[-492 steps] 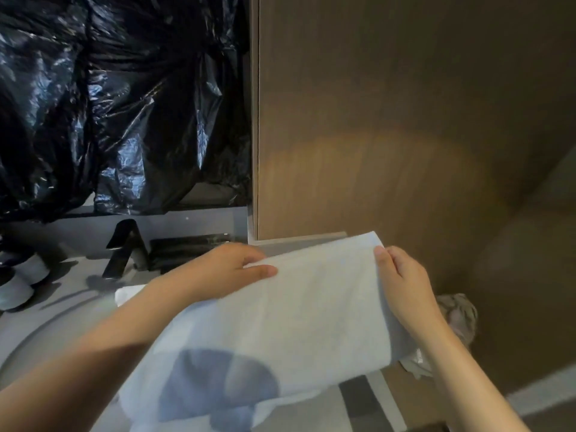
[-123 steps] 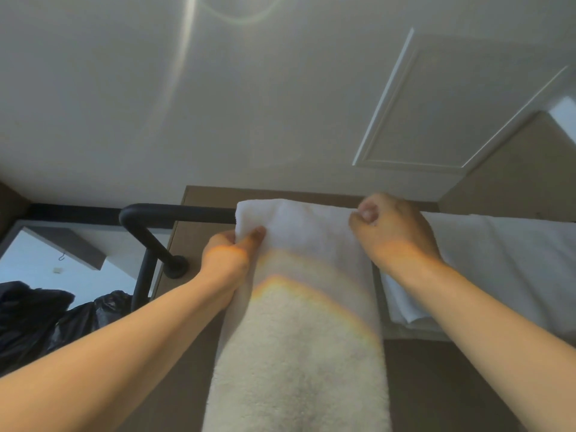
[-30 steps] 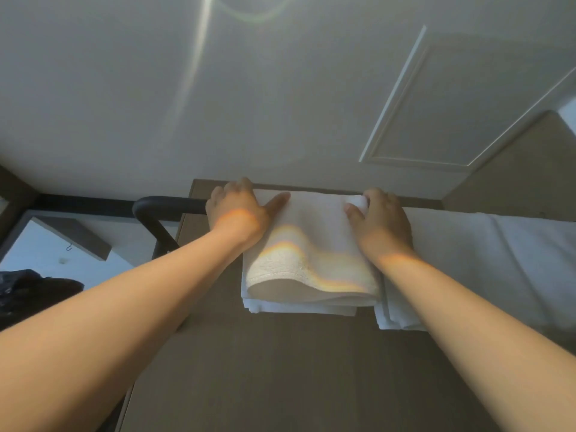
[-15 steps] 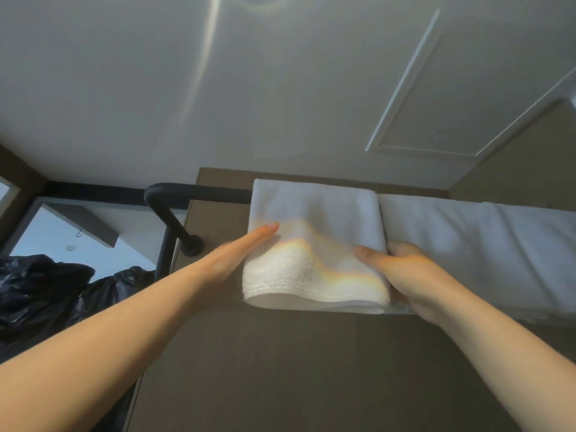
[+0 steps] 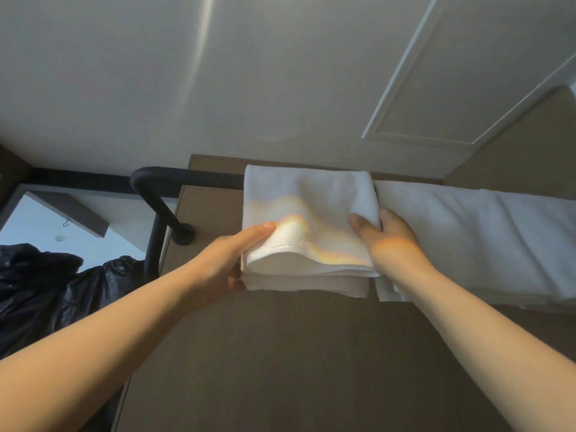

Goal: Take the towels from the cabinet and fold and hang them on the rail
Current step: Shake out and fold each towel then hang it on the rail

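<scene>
Left hand, right hand gripping towel, rail

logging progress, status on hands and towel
Left hand pinches folded towel lower left, right hand grips its right edge. Towel draped over rail beside second towel. Nothing in the way.

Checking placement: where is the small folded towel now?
Head view, centre: the small folded towel hangs over the black rail, held by left hand and right hand, wider towel to its right.
</scene>
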A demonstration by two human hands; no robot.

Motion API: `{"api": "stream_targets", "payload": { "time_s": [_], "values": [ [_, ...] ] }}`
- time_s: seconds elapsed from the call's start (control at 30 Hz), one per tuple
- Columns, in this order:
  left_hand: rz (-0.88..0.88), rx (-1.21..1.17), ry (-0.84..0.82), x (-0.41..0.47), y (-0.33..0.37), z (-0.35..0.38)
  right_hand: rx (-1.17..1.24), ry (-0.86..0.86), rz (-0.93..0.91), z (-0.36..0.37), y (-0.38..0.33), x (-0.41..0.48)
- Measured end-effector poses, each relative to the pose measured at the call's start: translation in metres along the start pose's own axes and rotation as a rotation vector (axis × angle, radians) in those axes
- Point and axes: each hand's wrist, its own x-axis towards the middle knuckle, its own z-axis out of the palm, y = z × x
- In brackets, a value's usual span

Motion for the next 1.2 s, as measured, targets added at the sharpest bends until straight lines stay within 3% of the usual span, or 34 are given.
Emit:
{"api": "stream_targets", "payload": {
  "time_s": [0.27,0.57,0.83,0.93,1.1,1.2],
  "values": [
    [0.047,-0.097,0.026,0.000,-0.005,-0.004,0.144,-0.216,0.101,-0.015,0.037,-0.028],
    [0.087,-0.031,0.128,0.002,-0.013,-0.007,0.267,-0.148,0.183,0.006,0.065,-0.036],
    [0.117,-0.066,0.217,-0.003,-0.022,-0.005,0.355,-0.212,0.225,0.012,0.071,-0.035],
    [0.127,0.011,0.239,-0.002,-0.026,-0.007,0.511,-0.222,0.273,0.009,0.070,-0.037],
    [0.249,0.314,0.437,0.002,-0.036,-0.012,0.589,-0.179,0.181,0.010,0.069,-0.049],
    [0.244,0.376,0.504,0.005,-0.038,-0.013,0.594,-0.120,0.125,0.011,0.067,-0.055]
  ]
}}
